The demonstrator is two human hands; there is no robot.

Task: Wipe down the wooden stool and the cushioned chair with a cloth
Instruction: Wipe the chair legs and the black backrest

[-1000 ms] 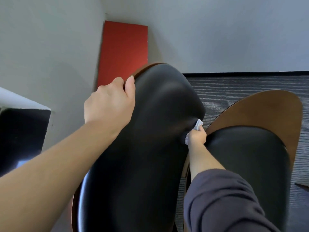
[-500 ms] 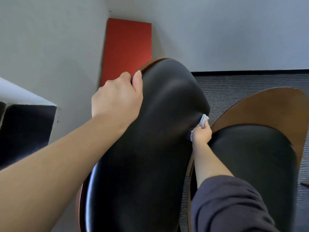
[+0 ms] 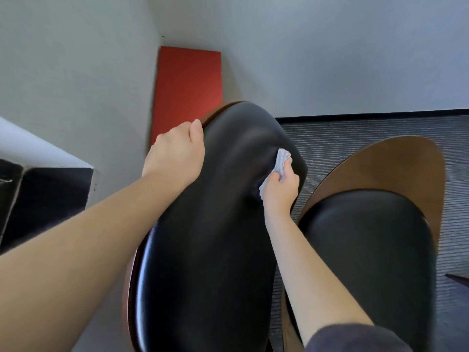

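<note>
The cushioned chair's black padded backrest [image 3: 215,224] fills the middle of the view, with a brown wooden rim along its edge. My left hand [image 3: 176,153] grips the top left edge of that backrest, thumb lying on the padding. My right hand [image 3: 280,190] holds a crumpled pale cloth [image 3: 281,160] and presses it against the right side of the backrest. To the right lies the chair's black seat cushion [image 3: 368,250] on a curved brown wooden shell [image 3: 380,163]. No wooden stool shows in this view.
A red panel [image 3: 187,85] leans in the corner of two grey walls behind the chair. Dark striped carpet [image 3: 355,133] covers the floor at the right. A black box-like object [image 3: 48,199] under a white ledge sits at the left.
My right hand has slid the cloth up and inward along the right side of the backrest. My left hand keeps its grip on the top edge; the view has shifted slightly.
</note>
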